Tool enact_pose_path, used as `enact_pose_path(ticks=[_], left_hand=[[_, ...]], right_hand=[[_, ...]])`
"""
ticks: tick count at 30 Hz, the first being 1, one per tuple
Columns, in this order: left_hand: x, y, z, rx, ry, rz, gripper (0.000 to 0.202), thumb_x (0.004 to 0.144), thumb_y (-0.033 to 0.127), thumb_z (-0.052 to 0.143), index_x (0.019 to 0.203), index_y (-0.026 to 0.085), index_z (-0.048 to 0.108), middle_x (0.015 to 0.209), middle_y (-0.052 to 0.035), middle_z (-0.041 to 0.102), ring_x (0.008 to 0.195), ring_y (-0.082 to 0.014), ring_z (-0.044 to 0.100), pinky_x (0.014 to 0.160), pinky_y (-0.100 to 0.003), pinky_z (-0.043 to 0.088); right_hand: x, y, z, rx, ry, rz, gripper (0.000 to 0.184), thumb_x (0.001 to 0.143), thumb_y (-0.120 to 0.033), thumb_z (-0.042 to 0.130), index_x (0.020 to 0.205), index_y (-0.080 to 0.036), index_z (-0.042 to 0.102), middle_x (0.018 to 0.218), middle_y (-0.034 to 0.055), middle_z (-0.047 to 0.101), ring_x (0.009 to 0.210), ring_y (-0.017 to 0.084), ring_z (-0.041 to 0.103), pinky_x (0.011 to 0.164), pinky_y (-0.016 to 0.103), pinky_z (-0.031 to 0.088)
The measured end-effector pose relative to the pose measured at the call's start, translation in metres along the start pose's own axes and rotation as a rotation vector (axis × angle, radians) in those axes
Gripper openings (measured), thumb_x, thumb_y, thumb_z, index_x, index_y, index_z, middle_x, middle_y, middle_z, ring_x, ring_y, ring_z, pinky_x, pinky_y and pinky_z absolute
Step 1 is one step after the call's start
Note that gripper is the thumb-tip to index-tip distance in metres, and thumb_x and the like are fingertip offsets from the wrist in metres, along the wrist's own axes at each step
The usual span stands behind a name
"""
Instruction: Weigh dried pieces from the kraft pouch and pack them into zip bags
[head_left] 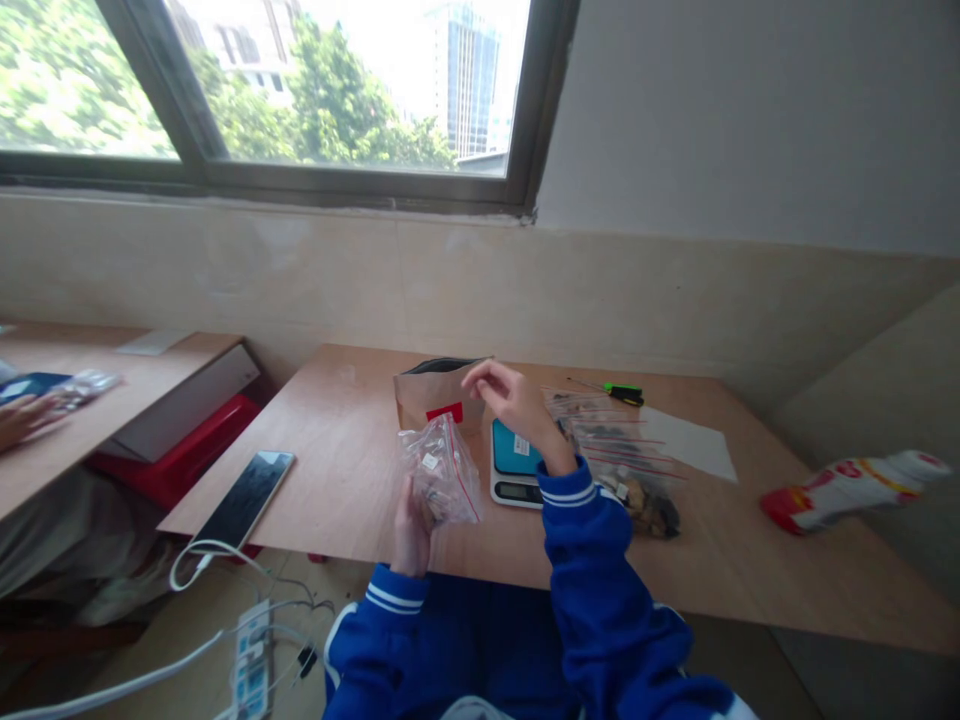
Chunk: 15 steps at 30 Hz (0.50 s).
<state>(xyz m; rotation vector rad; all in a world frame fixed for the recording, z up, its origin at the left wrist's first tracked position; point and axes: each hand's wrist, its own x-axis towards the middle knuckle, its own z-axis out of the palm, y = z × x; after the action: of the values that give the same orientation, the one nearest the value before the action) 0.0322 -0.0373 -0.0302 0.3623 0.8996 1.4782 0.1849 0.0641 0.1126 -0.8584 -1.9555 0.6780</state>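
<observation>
My left hand [412, 525] grips the bottom of a small clear zip bag [441, 468] with a red seal line and small parts inside, holding it upright above the wooden table [352, 450]. My right hand [512, 398] hovers just past the bag's top, over the brown paper bag [437, 395], with fingers curled in a pinch; what it holds, if anything, I cannot make out. A small kitchen scale [512, 465] with a teal top sits right under my right wrist. Both sleeves are blue with white stripes.
A heap of more zip bags with parts [622, 455] lies right of the scale, beside a white sheet [690, 440] and a green-handled screwdriver [622, 393]. A phone [244, 498] lies at the table's left edge. A red-white package [847, 485] sits far right. Another person's hand [19, 420] rests on the neighbouring desk.
</observation>
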Motion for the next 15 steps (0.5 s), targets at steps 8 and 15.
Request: enact_pose_path(ticks=[8, 15], left_hand=[[0.003, -0.007, 0.006, 0.01, -0.067, 0.048, 0.055, 0.084, 0.052, 0.053, 0.128, 0.019, 0.055, 0.127, -0.009, 0.062, 0.118, -0.025, 0.057, 0.1, -0.04, 0.045], [0.012, -0.011, -0.009, 0.176, -0.069, 0.123, 0.048, 0.086, 0.047, 0.054, 0.128, 0.023, 0.056, 0.135, -0.0083, 0.056, 0.13, -0.0228, 0.047, 0.103, -0.031, 0.043]], right_hand=[[-0.072, 0.011, 0.035, -0.003, -0.451, 0.238, 0.015, 0.081, -0.006, 0.049, 0.084, -0.015, 0.06, 0.084, 0.0041, 0.067, 0.075, 0.017, 0.062, 0.069, 0.026, 0.047], [-0.076, 0.021, 0.067, 0.05, -0.529, -0.078, 0.022, 0.08, -0.012, 0.059, 0.099, -0.021, 0.065, 0.112, 0.0065, 0.064, 0.11, 0.021, 0.056, 0.103, 0.037, 0.041]])
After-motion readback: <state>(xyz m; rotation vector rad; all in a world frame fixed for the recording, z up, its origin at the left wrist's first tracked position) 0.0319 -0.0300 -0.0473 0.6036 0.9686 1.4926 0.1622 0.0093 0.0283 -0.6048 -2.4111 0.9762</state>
